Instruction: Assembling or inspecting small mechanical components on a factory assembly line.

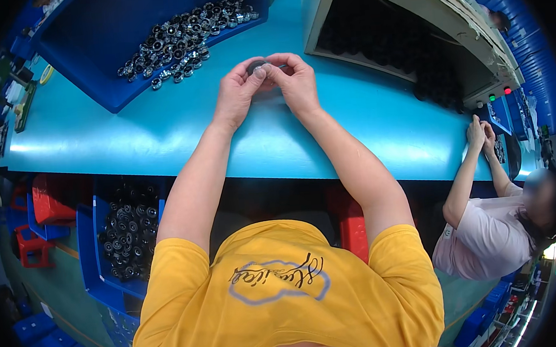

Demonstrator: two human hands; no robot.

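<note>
My left hand (237,91) and my right hand (296,82) meet over the turquoise worktable (114,140), fingertips pinched together on a small dark round part (259,65). The fingers hide most of that part. Just beyond my left hand stands a blue tray (88,45) holding a heap of several small shiny round metal parts (181,38).
A white open-fronted box (422,15) full of dark ring parts stands at the right rear. Below the table edge on my left sit a blue bin of dark rings (127,229) and red crates (51,199). A co-worker (488,223) sits on my right, hands raised at the table.
</note>
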